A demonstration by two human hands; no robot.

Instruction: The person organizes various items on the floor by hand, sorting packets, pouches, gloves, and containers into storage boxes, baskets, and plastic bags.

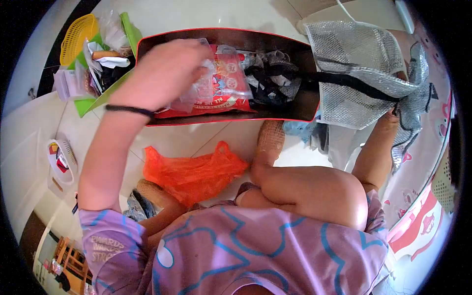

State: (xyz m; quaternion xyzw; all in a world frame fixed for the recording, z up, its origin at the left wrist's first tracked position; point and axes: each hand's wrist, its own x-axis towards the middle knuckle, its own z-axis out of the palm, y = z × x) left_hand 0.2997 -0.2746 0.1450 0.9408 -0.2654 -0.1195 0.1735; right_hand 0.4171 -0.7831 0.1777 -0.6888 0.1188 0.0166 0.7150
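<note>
A long dark box with a red rim holds red packets at its left and middle, and a black and mesh bundle to the right. My left hand is over the box's left end, at clear plastic on the packets; its fingers are blurred and partly hidden. A silvery mesh bag with a black strap lies across the box's right end. My right arm reaches up beneath this bag, and my right hand is mostly covered by the mesh, its fingers hidden.
An orange plastic bag lies on the floor between my legs. At the upper left are a yellow basket and a green bag with papers. A small white basket is at the left. Patterned pink fabric borders the right.
</note>
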